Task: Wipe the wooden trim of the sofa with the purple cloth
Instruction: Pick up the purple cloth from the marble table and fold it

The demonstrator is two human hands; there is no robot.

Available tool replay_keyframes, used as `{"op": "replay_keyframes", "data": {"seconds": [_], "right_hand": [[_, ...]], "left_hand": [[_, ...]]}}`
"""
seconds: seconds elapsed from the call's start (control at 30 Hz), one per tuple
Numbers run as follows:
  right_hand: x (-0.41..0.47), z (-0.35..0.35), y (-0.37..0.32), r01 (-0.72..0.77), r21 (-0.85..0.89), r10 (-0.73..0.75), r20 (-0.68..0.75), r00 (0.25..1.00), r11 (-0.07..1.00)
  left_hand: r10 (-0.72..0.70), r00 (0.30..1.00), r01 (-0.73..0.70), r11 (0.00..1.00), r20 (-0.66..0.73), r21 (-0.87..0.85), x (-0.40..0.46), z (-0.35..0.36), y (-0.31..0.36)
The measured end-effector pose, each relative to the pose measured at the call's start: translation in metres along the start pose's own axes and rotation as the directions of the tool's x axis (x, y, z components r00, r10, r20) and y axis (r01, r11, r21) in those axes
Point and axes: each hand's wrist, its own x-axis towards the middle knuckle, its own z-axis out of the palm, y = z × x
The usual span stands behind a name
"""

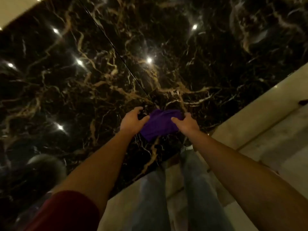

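Purple cloth (159,125): pinched between my left hand (133,120) and right hand (186,122), gathering it for wiping; sofa trim unseen.

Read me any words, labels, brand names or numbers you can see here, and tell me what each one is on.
There is no readable text in this view.
The purple cloth, held between the left hand and right hand, shows no tag or print.
The dark marble surface bears only pale veins and light reflections.
The jeans and red sleeve show no logo.
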Motion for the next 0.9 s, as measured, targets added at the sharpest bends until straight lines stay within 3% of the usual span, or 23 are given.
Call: {"op": "replay_keyframes", "data": {"seconds": [0.1, 0.23, 0.3, 0.43, 0.53, 0.6, 0.67, 0.77, 0.9], "right_hand": [[0.006, 0.026, 0.023, 0.093, -0.034, -0.088, 0.118, 0.989, 0.995], [0.015, 0.055, 0.044, 0.112, 0.222, -0.155, 0.184, 0.971, 0.969], [0.020, 0.054, 0.048, 0.086, 0.339, -0.168, 0.220, 0.961, 0.937], [0.027, 0.039, 0.060, 0.051, 0.489, -0.211, 0.279, 0.937, 0.871], [0.037, 0.024, 0.079, 0.061, 0.478, -0.232, 0.307, 0.923, 0.876], [0.045, 0.018, 0.096, 0.059, 0.477, -0.234, 0.316, 0.920, 0.877], [0.051, 0.013, 0.117, 0.023, 0.473, -0.201, 0.329, 0.923, 0.881], [0.050, 0.003, 0.145, -0.013, 0.493, -0.169, 0.323, 0.931, 0.870], [0.029, -0.045, 0.169, 0.120, 0.504, -0.263, 0.222, 0.939, 0.855]], "left_hand": [[0.011, 0.991, -0.016, 0.999, 0.135, 0.034, 0.014, 0.036, 0.010], [-0.021, 0.953, -0.085, 0.939, 0.303, 0.333, 0.026, 0.076, 0.020], [-0.115, 0.950, -0.014, 0.913, 0.291, 0.407, 0.031, 0.083, 0.027], [-0.278, 0.916, 0.160, 0.915, 0.290, 0.371, 0.036, 0.084, 0.043], [-0.306, 0.940, 0.218, 0.879, 0.151, 0.425, 0.027, 0.099, 0.053], [-0.293, 0.956, 0.272, 0.905, 0.016, 0.327, 0.019, 0.116, 0.056], [-0.318, 0.948, 0.317, 0.924, -0.030, 0.212, 0.014, 0.134, 0.057], [-0.332, 0.942, 0.329, 0.943, 0.048, 0.059, 0.005, 0.149, 0.072], [-0.225, 0.970, 0.235, 0.964, 0.089, -0.127, -0.033, 0.160, 0.136]]}}
